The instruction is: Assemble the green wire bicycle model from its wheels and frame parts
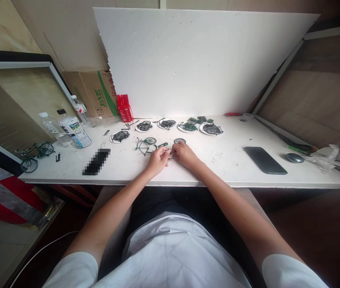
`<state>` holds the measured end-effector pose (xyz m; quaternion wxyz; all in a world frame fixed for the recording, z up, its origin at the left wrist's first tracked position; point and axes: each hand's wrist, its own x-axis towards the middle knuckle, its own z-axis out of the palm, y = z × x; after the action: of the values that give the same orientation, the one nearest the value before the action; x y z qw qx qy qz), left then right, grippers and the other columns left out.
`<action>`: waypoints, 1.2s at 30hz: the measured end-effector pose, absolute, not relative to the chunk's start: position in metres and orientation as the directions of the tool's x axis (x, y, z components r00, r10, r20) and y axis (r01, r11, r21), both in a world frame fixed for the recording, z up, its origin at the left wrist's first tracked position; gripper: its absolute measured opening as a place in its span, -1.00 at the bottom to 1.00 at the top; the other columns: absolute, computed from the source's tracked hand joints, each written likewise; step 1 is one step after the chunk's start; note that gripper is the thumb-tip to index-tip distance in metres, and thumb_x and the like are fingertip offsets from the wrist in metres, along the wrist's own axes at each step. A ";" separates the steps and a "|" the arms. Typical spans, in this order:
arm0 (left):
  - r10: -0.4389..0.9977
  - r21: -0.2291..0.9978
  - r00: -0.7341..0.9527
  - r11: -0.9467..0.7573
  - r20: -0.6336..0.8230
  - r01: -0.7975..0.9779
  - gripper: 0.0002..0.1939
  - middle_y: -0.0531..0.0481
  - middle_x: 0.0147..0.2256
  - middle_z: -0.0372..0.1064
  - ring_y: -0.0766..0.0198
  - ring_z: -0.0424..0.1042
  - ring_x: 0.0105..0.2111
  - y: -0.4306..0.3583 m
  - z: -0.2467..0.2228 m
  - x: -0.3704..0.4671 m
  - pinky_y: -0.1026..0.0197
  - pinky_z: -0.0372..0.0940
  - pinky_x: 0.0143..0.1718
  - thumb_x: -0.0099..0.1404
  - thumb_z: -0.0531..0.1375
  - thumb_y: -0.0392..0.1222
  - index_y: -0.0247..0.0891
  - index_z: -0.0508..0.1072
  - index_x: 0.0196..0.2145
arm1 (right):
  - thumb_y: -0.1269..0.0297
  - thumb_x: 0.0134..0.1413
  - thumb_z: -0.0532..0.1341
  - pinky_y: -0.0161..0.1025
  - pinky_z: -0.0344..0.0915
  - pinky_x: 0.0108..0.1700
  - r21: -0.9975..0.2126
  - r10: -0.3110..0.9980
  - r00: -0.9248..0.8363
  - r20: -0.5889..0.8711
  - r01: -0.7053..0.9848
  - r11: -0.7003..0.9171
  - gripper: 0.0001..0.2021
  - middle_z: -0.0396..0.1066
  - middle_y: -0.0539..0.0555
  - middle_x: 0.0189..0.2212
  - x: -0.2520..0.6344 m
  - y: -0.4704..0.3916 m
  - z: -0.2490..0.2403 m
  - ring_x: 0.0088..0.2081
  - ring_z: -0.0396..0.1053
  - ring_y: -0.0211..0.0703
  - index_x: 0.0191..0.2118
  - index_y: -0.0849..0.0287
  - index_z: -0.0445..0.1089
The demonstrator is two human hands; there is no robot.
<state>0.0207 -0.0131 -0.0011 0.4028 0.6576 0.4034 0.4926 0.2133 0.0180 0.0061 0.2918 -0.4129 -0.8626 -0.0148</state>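
Near the front edge of the white table, my left hand (pixel 158 159) and my right hand (pixel 183 155) meet with fingertips pinched together. Between them is a small thin piece, too small to name. Just beyond my left hand lies a green miniature bicycle frame (pixel 141 147) with a spoked wheel (pixel 151 141) at its far end. A small dark green part (pixel 163 144) rests above my left fingers. Another small wheel (pixel 180 141) lies right behind my right hand, partly covered by it.
White plates of small parts stand along the back: dark pieces (pixel 120 137), green pieces (pixel 188 127), wheels (pixel 212 129). A finished-looking miniature bicycle (pixel 37 155), bottles (pixel 75 129) and a red box (pixel 124 108) are left. A phone (pixel 265 160) and a mouse (pixel 294 158) lie right.
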 end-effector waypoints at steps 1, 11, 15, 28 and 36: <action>0.927 0.927 0.190 -0.351 0.323 0.134 -0.72 -0.06 -0.30 0.59 0.32 0.56 -0.52 -0.013 -0.001 0.021 0.33 0.41 -0.52 0.43 0.25 0.04 -0.26 0.45 -0.16 | 0.62 0.12 0.20 -0.11 0.17 -0.17 -0.207 0.702 -0.493 0.513 0.723 0.659 -0.79 0.44 0.18 -0.35 0.213 0.018 0.007 -0.16 0.29 0.10 -0.31 0.13 0.33; 0.924 0.922 0.197 -0.359 0.329 0.146 -0.70 -0.07 -0.24 0.60 0.37 0.51 -0.57 -0.012 -0.004 0.020 0.31 0.42 -0.51 0.47 0.23 0.07 -0.25 0.45 -0.14 | 0.65 0.10 0.17 -0.11 0.16 -0.16 -0.177 0.707 -0.510 0.489 0.736 0.653 -0.78 0.45 0.19 -0.33 0.211 0.013 0.012 -0.16 0.29 0.09 -0.30 0.14 0.34; 0.922 0.917 0.200 -0.364 0.331 0.163 -0.71 -0.03 -0.32 0.58 0.35 0.51 -0.57 -0.012 -0.005 0.019 0.32 0.37 -0.53 0.48 0.22 0.06 -0.25 0.45 -0.15 | 0.65 0.09 0.17 -0.11 0.17 -0.16 -0.178 0.705 -0.513 0.489 0.733 0.656 -0.78 0.45 0.20 -0.32 0.211 0.012 0.013 -0.15 0.30 0.10 -0.28 0.15 0.35; 0.926 0.923 0.200 -0.353 0.320 0.156 -0.70 -0.03 -0.34 0.58 0.33 0.51 -0.58 -0.014 -0.001 0.020 0.31 0.36 -0.54 0.45 0.25 0.07 -0.25 0.44 -0.14 | 0.66 0.04 0.18 -0.14 0.13 -0.21 -0.265 0.687 -0.504 0.523 0.670 0.693 -0.73 0.41 0.15 -0.36 0.212 0.013 0.009 -0.19 0.28 0.08 -0.33 0.09 0.28; 0.930 0.926 0.194 -0.344 0.313 0.155 -0.73 -0.01 -0.37 0.56 0.35 0.47 -0.61 -0.016 0.002 0.021 0.31 0.37 -0.54 0.44 0.25 0.03 -0.25 0.44 -0.16 | 0.66 0.06 0.19 -0.15 0.10 -0.23 -0.251 0.683 -0.510 0.523 0.674 0.695 -0.76 0.40 0.14 -0.38 0.212 0.012 0.011 -0.21 0.27 0.06 -0.33 0.12 0.31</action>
<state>0.0205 -0.0157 0.0024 0.3998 0.6613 0.4098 0.4846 0.2121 0.0120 0.0111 0.3045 -0.3905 -0.8688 0.0077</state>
